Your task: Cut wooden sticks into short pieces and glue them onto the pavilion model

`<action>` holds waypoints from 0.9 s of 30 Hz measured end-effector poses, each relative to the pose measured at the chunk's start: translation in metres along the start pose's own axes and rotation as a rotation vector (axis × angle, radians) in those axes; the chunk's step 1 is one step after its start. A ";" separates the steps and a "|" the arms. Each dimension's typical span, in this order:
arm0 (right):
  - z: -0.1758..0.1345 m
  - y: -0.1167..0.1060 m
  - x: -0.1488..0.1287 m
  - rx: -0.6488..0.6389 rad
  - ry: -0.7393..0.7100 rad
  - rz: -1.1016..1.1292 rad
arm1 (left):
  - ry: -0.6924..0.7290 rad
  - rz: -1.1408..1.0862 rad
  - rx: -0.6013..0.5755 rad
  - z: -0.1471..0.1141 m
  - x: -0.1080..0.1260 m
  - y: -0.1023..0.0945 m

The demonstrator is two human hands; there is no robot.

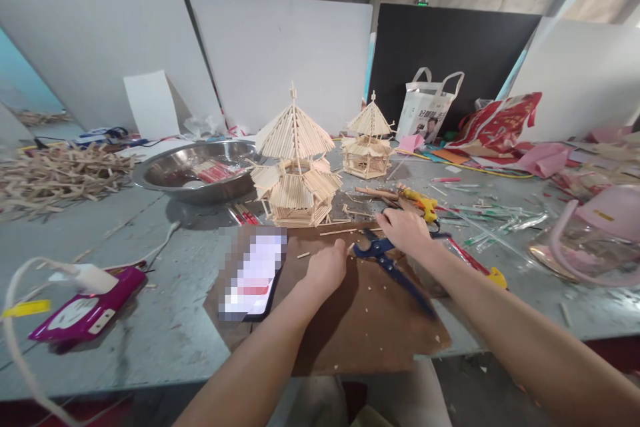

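My left hand (327, 270) is closed above the brown board (360, 327), a short pale wooden stick (351, 249) at its fingertips. The stick's end is close to the jaws of a blue-handled hand cutter (400, 275), which lies open on the board. Just beyond the cutter, my right hand (407, 232) has its fingers curled near a yellow glue gun (423, 203) and some brown sticks (377, 194). Whatever those fingers grip is hidden. Behind the board stands a two-tiered pavilion model (296, 190) made of thin wooden sticks.
A smaller pavilion model (369, 153) stands farther back. To the left are a phone (255, 273), a steel basin (165, 180), a purple power strip (90, 310) with a cable, and heaped wood strips (60, 177). Plastic wrappers (510, 230) and a pink-handled clear container (595, 240) lie right.
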State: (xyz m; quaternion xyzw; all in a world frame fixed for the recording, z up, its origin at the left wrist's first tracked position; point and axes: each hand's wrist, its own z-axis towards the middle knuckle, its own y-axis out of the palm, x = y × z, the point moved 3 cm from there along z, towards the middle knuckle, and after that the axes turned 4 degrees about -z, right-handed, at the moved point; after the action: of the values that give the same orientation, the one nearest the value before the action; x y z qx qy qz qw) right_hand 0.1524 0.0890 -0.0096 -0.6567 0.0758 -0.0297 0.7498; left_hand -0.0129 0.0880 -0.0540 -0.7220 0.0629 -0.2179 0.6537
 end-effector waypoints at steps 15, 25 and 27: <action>-0.029 0.014 0.050 -0.225 -0.246 -0.059 | -0.024 -0.225 0.066 0.002 0.001 0.002; -0.020 0.022 0.056 -0.298 -0.289 -0.009 | -0.038 -0.656 0.158 0.015 -0.015 0.007; -0.013 0.018 0.046 -0.240 -0.250 -0.005 | -0.031 -0.717 0.173 0.017 -0.016 0.008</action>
State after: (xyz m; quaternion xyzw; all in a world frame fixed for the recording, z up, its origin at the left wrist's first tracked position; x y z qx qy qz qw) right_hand 0.1949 0.0720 -0.0319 -0.7403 -0.0168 0.0597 0.6694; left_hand -0.0184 0.1085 -0.0663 -0.6434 -0.2227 -0.4267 0.5953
